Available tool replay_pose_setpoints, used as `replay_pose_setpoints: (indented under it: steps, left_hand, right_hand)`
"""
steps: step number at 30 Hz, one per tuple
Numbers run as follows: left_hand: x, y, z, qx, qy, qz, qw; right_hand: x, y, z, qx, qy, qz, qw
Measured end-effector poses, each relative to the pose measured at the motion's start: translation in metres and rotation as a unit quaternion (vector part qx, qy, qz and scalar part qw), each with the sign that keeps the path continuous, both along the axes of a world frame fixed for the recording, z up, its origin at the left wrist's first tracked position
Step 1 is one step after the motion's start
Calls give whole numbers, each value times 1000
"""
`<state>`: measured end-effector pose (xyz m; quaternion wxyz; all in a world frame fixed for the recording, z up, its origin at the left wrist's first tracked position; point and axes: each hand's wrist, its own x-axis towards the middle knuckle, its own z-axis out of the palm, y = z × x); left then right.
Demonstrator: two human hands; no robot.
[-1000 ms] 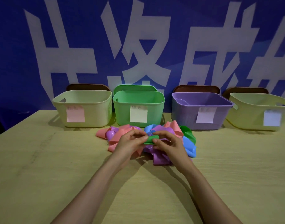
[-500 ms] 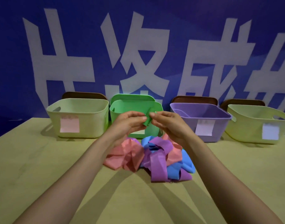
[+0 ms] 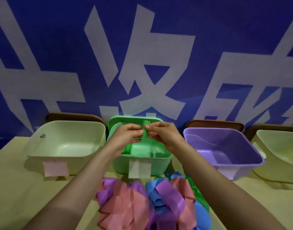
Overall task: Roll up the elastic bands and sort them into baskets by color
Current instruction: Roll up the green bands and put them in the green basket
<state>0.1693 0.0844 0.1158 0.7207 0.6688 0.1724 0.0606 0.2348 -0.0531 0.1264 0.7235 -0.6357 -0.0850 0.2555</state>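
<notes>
Most of green band [image 3: 145, 136] hides behind pinching fingers [image 3: 134, 131]

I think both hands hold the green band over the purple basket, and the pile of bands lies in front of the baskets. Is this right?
Not quite. In the head view the left hand and right hand pinch the green band over the green basket, not the purple basket. The pile of bands does lie in front.

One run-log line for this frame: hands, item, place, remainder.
left hand: pinches green band | right hand: pinches same band | where: above green basket | inside: green roll | unsorted: mixed band pile
</notes>
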Motion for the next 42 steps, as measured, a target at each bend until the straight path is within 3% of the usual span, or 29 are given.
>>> replay_pose_setpoints:
  steps: [11, 15, 23, 29, 42]
  left_hand:
    - [34, 29, -15, -7, 159, 4, 987]
    - [57, 48, -34, 66, 228, 2, 972]
    - [78, 73, -88, 228, 334, -45, 914]
    - [85, 73, -98, 253, 347, -59, 901]
    - [81, 68, -89, 205, 366, -71, 905]
  right_hand:
    - [36, 38, -20, -109, 128, -17, 986]
    - [55, 52, -47, -174, 174, -24, 969]
    - [73, 85, -100, -351, 164, -5, 922]
    - [74, 99, -123, -382, 151, -14, 912]
    - [77, 101, -127, -359, 185, 11, 915]
